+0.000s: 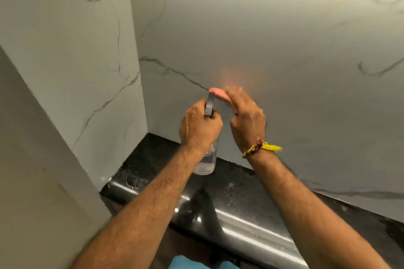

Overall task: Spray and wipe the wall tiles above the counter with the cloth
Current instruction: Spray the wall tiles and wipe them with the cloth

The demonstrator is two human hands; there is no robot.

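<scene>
We are at the wiping step: our left hand [200,123] has its fingers closed round one clear plastic spray bottle [206,159] above the glossy black stone counter [251,214], while our right hand [246,116] presses one pink cloth [220,95] against the grey-veined white marble wall tiles [284,39]. Next, we judge, comes sweeping the cloth across them.

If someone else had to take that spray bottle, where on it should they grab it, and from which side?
Probably the clear body of the spray bottle, taken from the left or from below. The left hand already wraps its neck below the dark spray head, and the right hand with the pink cloth crowds the right side. The bottle hangs upright above the black counter, so its round lower part is free.
</scene>
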